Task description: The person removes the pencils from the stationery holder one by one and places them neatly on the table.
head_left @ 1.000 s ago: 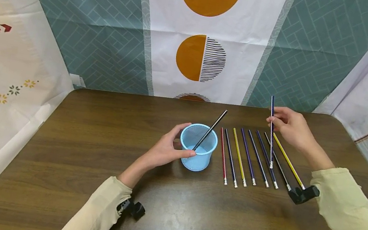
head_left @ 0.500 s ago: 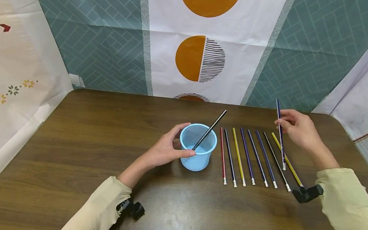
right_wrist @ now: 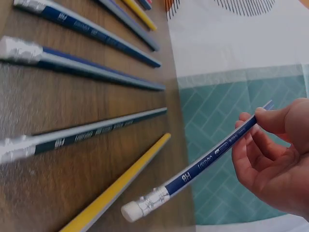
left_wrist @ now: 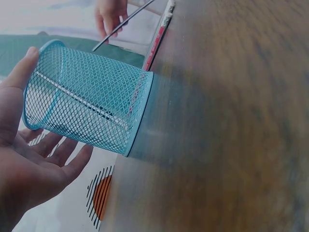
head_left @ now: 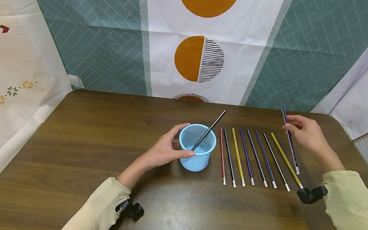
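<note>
My left hand (head_left: 168,148) holds a light blue mesh pencil cup (head_left: 194,160) upright on the table, thumb at the near rim and fingers round its far left side. One black pencil (head_left: 209,131) leans inside the cup, its top sticking out toward the right. In my right hand (head_left: 308,133) a dark blue pencil (right_wrist: 207,159) is pinched between thumb and fingers, its white eraser end pointing down. That pencil is just right of a yellow pencil (head_left: 285,156), the last in a row of pencils lying on the table.
Left of the yellow one, the row holds several dark pencils (head_left: 247,155), another yellow pencil (head_left: 238,156) and a red pencil (head_left: 223,155) closest to the cup. The brown wooden table (head_left: 89,147) ends at a hanging patterned cloth (head_left: 203,24) at the back.
My right hand has moved to the right with the blue pencil, passing from over the dark pencils to beyond the yellow one. The left hand and cup stay in place.
</note>
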`<act>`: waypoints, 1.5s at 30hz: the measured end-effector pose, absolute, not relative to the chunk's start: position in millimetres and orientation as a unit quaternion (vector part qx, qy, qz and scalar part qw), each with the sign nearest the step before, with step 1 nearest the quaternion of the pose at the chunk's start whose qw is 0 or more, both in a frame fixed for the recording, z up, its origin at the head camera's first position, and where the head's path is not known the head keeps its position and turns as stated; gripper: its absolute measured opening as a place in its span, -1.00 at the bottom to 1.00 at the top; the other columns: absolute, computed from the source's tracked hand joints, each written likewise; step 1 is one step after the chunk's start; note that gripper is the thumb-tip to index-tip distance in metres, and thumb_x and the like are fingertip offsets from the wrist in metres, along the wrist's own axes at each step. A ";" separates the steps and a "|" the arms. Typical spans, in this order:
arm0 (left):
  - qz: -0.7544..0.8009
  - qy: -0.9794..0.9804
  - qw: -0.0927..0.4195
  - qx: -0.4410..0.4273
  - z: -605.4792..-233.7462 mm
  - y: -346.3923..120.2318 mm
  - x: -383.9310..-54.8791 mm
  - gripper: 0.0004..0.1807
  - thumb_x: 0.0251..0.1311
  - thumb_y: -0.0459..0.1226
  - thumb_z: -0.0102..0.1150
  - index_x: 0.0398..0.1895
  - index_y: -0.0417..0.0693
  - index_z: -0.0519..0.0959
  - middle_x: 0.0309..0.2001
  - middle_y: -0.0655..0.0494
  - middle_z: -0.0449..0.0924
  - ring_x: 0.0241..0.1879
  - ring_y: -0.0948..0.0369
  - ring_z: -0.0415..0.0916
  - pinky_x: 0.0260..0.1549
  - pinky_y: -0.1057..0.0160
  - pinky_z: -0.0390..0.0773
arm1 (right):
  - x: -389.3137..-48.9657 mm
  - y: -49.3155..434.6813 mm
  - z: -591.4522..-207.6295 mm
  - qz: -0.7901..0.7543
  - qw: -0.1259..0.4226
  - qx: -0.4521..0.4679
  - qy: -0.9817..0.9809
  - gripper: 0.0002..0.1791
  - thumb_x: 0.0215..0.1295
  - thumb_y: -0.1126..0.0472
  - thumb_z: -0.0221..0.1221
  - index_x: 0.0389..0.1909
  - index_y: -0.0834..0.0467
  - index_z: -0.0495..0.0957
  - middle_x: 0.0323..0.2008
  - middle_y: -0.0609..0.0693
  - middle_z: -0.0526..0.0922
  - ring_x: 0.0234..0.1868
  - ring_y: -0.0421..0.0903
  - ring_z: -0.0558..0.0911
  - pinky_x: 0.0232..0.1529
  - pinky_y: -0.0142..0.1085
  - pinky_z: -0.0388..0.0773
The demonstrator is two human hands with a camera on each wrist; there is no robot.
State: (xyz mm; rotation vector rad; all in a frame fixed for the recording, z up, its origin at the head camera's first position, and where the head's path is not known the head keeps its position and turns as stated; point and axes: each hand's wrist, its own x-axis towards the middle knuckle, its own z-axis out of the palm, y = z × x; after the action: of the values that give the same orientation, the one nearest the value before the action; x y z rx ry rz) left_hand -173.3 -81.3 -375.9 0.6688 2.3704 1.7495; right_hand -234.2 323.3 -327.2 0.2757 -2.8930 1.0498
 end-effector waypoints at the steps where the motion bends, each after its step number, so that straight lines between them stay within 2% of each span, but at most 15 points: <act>1: 0.577 0.784 0.060 0.221 -376.1 -81.4 -173.4 -0.10 0.04 -0.36 0.42 0.44 -0.12 0.14 0.23 -0.13 0.36 0.06 -0.10 0.49 0.04 -0.01 0.50 | -234.3 325.1 -328.4 0.343 0.023 0.087 -0.935 -0.58 0.47 0.27 0.03 0.17 0.52 0.36 -0.11 0.41 0.61 -0.39 -0.32 0.56 -0.42 -0.40 0.53; 5: 0.575 0.785 0.060 0.221 -376.3 -81.3 -173.8 -0.10 0.04 -0.35 0.42 0.44 -0.11 0.14 0.23 -0.13 0.36 0.05 -0.10 0.48 0.04 -0.03 0.50 | -234.4 332.7 -332.4 0.347 0.019 0.084 -0.934 -0.59 0.46 0.29 0.03 0.15 0.53 0.37 -0.14 0.42 0.61 -0.41 -0.35 0.56 -0.43 -0.43 0.52; 19: 0.576 0.787 0.068 0.211 -375.2 -81.2 -173.7 -0.11 0.05 -0.31 0.42 0.43 -0.10 0.15 0.22 -0.13 0.36 0.06 -0.10 0.48 0.05 -0.03 0.49 | -236.8 358.4 -345.5 0.305 0.011 0.086 -0.948 -0.62 0.44 0.26 0.05 0.05 0.54 0.44 -0.25 0.36 0.64 -0.44 -0.20 0.52 -0.47 -0.42 0.44; 25: 0.580 0.784 0.069 0.210 -374.9 -81.4 -172.9 -0.11 0.05 -0.33 0.42 0.44 -0.09 0.15 0.23 -0.13 0.36 0.05 -0.11 0.50 0.04 -0.03 0.50 | -237.4 365.3 -353.2 0.301 -0.013 0.085 -0.950 -0.61 0.44 0.29 0.04 0.07 0.57 0.41 -0.18 0.42 0.61 -0.40 -0.14 0.52 -0.46 -0.42 0.46; 36: 0.589 0.776 0.080 0.212 -374.5 -80.3 -174.0 -0.05 0.06 -0.42 0.37 0.48 -0.18 0.04 0.29 -0.27 0.28 0.09 -0.21 0.45 0.05 -0.13 0.46 | -236.1 370.2 -362.2 0.310 -0.026 0.070 -0.948 -0.60 0.44 0.30 0.01 0.06 0.60 0.40 -0.22 0.41 0.56 -0.44 -0.12 0.52 -0.48 -0.40 0.48; 45: 0.584 0.779 0.074 0.214 -374.5 -81.6 -173.1 -0.10 0.06 -0.34 0.40 0.45 -0.09 0.13 0.24 -0.16 0.34 0.08 -0.13 0.48 0.03 -0.02 0.51 | -237.7 373.7 -371.4 0.345 -0.057 0.044 -0.936 -0.58 0.42 0.30 0.04 0.04 0.64 0.37 -0.23 0.34 0.55 -0.40 -0.19 0.49 -0.44 -0.44 0.51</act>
State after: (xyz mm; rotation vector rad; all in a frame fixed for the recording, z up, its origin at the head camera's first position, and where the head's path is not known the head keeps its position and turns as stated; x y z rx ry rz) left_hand -173.1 -81.6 -374.5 0.6422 2.3400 1.7544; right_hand -237.7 373.7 -371.4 0.1420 -3.0512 1.1258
